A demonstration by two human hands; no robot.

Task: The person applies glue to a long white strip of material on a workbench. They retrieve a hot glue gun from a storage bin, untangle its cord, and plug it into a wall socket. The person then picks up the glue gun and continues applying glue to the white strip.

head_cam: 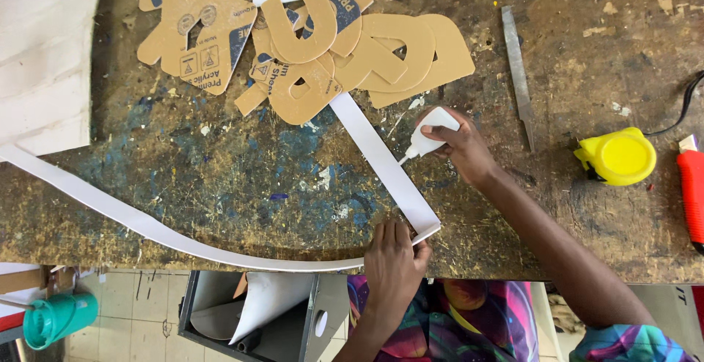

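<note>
At the bottom centre of the frame we see the left hand (394, 256) pressed flat on the folded corner of the white strip (381, 158). Just above, right of the strip, the right hand (463, 149) grips a small white glue bottle (429, 131), its nozzle touching the strip. Cardboard letter cutouts (308, 35) lie farther up.

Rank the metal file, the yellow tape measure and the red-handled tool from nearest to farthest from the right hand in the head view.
Measured from the right hand, which holds a small white glue bottle:
1. Metal file, just beyond the hand, toward the far right of the bench.
2. Yellow tape measure, further right.
3. Red-handled tool, at the right edge.
</note>
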